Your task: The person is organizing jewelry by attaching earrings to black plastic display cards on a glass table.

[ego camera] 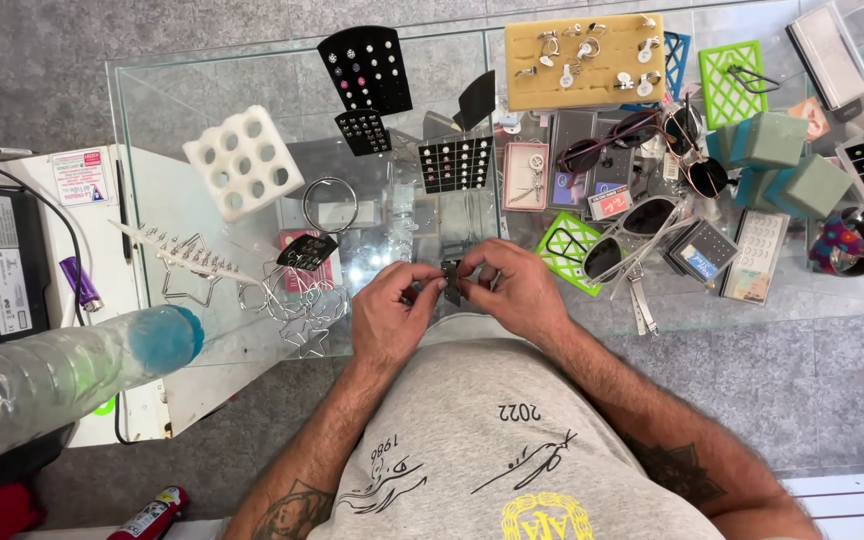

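as i stand over the glass counter (252,330), my left hand (384,312) and right hand (522,292) pinch a small dark card (451,282) between fingertips; a slip could drop it among the wire stars (297,305).

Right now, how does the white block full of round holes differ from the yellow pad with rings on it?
The white block is white, roughly square and lies turned at an angle; the yellow pad is yellow, a wide rectangle and lies nearly straight. The white block's holes look empty, while the yellow pad carries several rings. The white block lies left of both hands, the yellow pad at the far edge. Both rest on the glass counter.
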